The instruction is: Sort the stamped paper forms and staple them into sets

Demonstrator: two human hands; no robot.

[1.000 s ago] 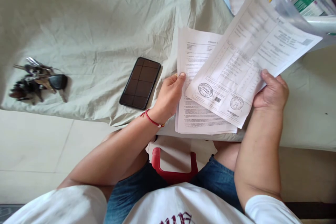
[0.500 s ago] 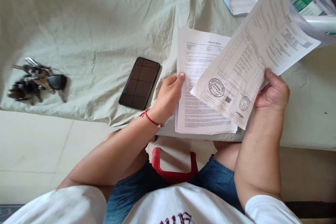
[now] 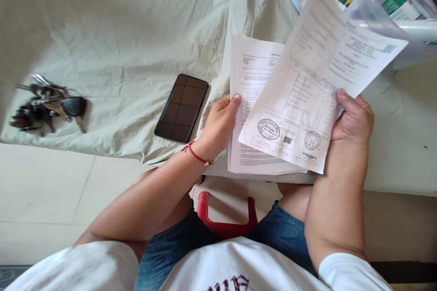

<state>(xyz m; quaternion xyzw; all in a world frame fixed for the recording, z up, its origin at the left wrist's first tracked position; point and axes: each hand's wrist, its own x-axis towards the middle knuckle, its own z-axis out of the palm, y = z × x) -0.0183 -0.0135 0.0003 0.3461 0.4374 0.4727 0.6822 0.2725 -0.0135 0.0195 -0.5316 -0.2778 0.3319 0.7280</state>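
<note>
My left hand pinches the left edge of a stack of printed papers, thumb on top. The stack lies near the front edge of a cloth-covered surface. In my right hand is a printed sheet with round ink stamps, gripped at its right edge. That sheet is tilted and slightly curled, and it covers the right part of the stack. Just left of my left hand lies a dark phone, screen up. The fingers of both hands are partly hidden under the paper.
A bunch of keys rests at the far left of the light green cloth. At the back right stand a clear plastic container and a bottle with a green label. A red stool shows between my legs.
My right hand has moved slightly left with the stamped sheet, which now hangs lower and further left over the stack. The plastic container shows more. My left hand stays put.
</note>
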